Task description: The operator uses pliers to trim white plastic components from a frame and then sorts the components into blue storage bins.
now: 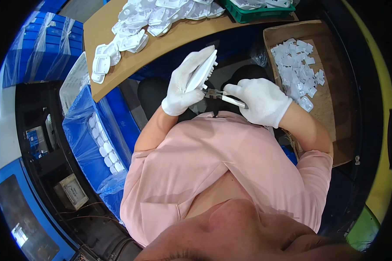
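My left hand, in a white knit glove, is closed around a white moulded plastic part. That part is tilted nearly on edge, and small pegs stick out along its right side. In my right hand, gloved the same way, is a pair of nippers with pale handles. The metal jaws point left and reach the lower end of the part, close to my left thumb. Whether the jaws touch the plastic or grip any of it, I cannot tell.
On the brown tabletop lies a heap of white plastic parts, beside a green crate. A cardboard box at right holds white scraps. At left stand a plastic-lined blue bin with rows of white parts and stacked blue crates.
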Available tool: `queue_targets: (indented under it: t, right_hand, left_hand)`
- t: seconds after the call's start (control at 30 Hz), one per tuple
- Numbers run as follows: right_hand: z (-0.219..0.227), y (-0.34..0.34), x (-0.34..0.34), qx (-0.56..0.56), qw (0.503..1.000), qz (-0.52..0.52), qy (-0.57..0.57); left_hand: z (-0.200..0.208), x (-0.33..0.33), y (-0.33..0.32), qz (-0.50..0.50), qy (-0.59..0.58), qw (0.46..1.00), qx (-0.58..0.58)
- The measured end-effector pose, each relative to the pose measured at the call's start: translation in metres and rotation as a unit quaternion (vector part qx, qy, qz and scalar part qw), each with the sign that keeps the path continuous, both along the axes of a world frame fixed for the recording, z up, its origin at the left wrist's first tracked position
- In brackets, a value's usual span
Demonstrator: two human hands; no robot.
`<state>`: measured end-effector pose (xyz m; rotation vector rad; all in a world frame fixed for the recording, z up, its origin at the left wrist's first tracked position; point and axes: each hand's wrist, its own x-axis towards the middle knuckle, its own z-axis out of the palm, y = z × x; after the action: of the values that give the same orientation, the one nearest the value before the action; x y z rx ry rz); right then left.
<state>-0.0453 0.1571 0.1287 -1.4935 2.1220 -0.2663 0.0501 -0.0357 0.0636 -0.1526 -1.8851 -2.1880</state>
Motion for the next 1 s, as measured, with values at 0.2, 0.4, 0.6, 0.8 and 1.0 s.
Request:
queue_targets:
  t: [0.2,0.4,0.6,0.8,1.0]
  right_hand:
    - [-0.033,-0.003,-0.008,-0.031,0.999,0.004,-0.011]
    - [-0.079,0.007,-0.004,-0.069,0.996,-0.04,-0.031]
    - [-0.111,0.037,0.004,-0.194,0.942,-0.235,-0.142]
    - [-0.115,0.077,0.013,-0.17,0.914,-0.343,-0.132]
    - [-0.12,0.087,0.014,-0.267,0.887,-0.366,-0.089]
  left_hand:
    - [-0.014,-0.007,-0.004,-0.006,-0.023,1.0,-0.006]
    - [-0.043,-0.016,0.003,0.001,-0.052,0.99,-0.128]
    - [-0.076,-0.042,-0.01,0.134,-0.079,0.987,0.042]
    - [-0.035,-0.116,-0.017,0.092,-0.181,0.938,0.28]
    - [0.017,-0.312,-0.093,-0.425,0.204,0.82,0.323]
